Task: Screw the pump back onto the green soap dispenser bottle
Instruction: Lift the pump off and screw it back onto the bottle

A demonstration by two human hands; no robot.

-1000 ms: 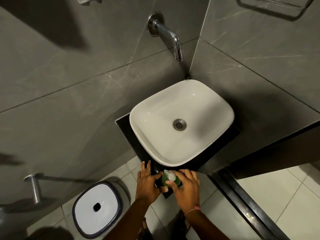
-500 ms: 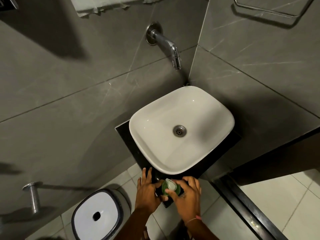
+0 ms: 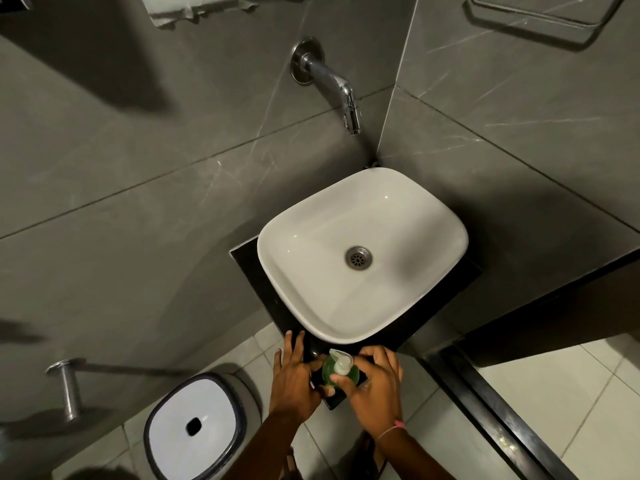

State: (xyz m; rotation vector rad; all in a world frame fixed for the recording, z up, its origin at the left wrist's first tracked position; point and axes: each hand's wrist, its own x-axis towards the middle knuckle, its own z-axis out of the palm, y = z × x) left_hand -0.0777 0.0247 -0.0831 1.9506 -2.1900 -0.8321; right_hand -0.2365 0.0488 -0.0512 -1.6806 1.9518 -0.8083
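Low in the frame, just right of centre, both hands close around the bottle [image 3: 341, 375], a round green translucent body seen from above. The left hand [image 3: 294, 379] lies palm down against its left side, fingers stretched up the frame toward the basin and the thumb curled in at the bottle's lower edge. The right hand [image 3: 375, 386] wraps the right side, fingers arched over the top and the thumb tip pressed on the pump [image 3: 341, 363], a pale, glossy plastic head whose spout points to the upper left. A thin pink band [image 3: 394, 427] circles the right wrist. Both forearms rise from the bottom edge and angle inward to meet at the bottle.

The bottle stands on the near corner of a black, polished counter [image 3: 249, 268], a slab set diagonally in the picture. Above it, touching the counter, sits the sink [image 3: 433, 216], a smooth white ceramic bowl, squarish with rounded corners, with a ridged metal drain [image 3: 358, 258] at its middle. A chrome tap [image 3: 332, 83] juts from the grey, veined stone-look wall in the upper centre. At lower left stands a bin [image 3: 197, 427] with a white rounded-square lid, dark rim and small dark slot. Pale square floor tiles [image 3: 554, 393] fill the lower right.
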